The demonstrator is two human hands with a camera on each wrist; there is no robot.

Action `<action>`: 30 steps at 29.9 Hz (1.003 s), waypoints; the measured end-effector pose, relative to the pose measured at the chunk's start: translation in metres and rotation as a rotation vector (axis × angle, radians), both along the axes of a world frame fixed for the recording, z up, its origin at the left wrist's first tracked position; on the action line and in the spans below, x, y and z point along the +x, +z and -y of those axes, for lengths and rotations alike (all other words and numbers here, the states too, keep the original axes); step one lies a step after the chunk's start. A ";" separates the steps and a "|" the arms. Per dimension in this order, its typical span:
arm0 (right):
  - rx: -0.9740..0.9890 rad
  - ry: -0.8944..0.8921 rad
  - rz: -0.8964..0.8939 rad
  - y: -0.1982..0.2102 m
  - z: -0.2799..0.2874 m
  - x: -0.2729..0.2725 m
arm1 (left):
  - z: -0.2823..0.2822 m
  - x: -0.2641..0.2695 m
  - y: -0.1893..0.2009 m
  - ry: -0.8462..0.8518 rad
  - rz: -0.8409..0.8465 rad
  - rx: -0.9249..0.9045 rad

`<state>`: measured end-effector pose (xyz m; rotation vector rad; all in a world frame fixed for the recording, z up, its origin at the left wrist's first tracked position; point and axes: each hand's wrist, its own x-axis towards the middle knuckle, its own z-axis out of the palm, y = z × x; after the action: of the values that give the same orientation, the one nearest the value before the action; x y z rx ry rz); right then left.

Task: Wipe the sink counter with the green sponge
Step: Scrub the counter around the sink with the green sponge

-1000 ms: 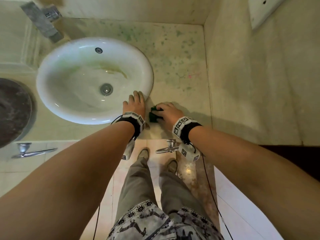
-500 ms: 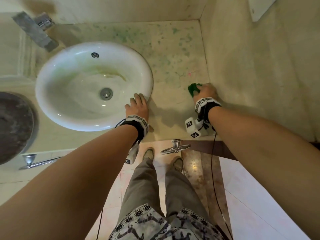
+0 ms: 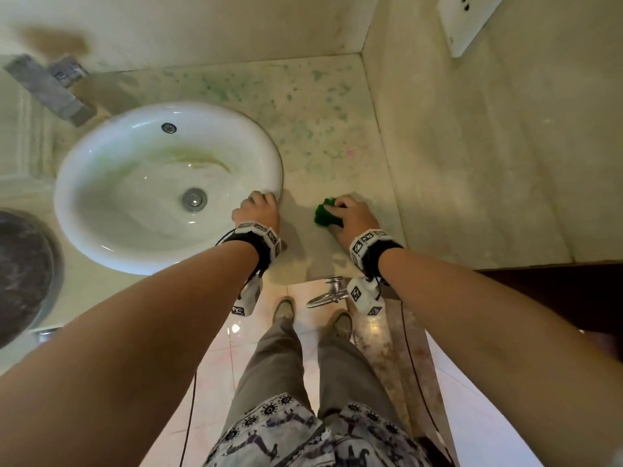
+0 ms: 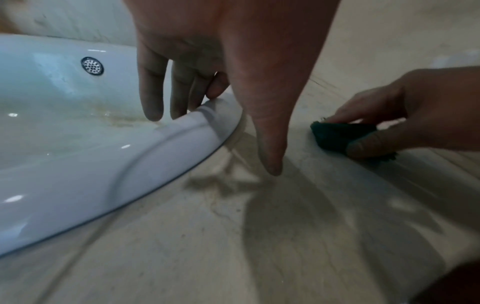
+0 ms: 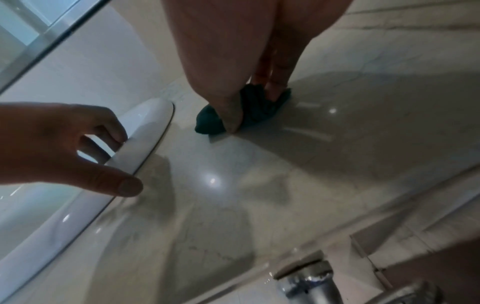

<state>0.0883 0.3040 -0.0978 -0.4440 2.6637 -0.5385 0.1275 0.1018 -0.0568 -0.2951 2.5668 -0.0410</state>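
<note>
The dark green sponge (image 3: 325,215) lies on the beige marble counter (image 3: 337,170), to the right of the white sink (image 3: 101,237). My right hand (image 3: 349,214) grips it from above and presses it onto the counter, thumb on its near side (image 5: 233,121) and fingers across its top. In the left wrist view the sponge (image 4: 337,134) shows between the right thumb and fingers. My left hand (image 3: 259,205) rests on the sink's right rim (image 4: 197,131), fingers over the edge into the bowl, thumb (image 4: 270,156) pointing down at the counter. It holds nothing.
Green blotches (image 3: 303,129) mark the back of the counter. A tiled wall (image 3: 472,163) closes the right side. A grey faucet (image 3: 50,85) stands behind the sink at the left. A metal tap (image 3: 328,293) sticks out below the counter's front edge. A dark round basin (image 3: 20,274) sits at the far left.
My right hand swept the sponge from beside the left hand out to the right wall, then back left and nearer. The left hand stayed on the sink rim.
</note>
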 end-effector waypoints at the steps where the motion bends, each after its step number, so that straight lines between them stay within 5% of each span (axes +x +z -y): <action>1: -0.004 -0.004 0.010 0.000 -0.002 -0.002 | 0.004 -0.005 0.001 0.009 0.010 0.022; 8: -0.151 -0.290 -0.055 0.022 -0.024 -0.030 | 0.015 -0.035 0.000 0.010 -0.043 0.092; 12: -0.034 -0.468 -0.084 0.024 -0.035 -0.052 | 0.016 -0.057 0.004 -0.021 -0.039 0.082; 21: 0.009 -0.494 -0.021 0.005 -0.022 -0.073 | 0.009 -0.065 -0.010 -0.092 -0.002 -0.012; 30: 0.026 -0.318 -0.014 0.007 -0.009 -0.106 | 0.002 -0.067 -0.010 -0.114 0.017 -0.014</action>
<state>-0.0182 0.3126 -0.0907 -0.0134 2.7667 -0.5912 0.0604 0.0994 -0.0664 -0.1528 2.5654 -0.1037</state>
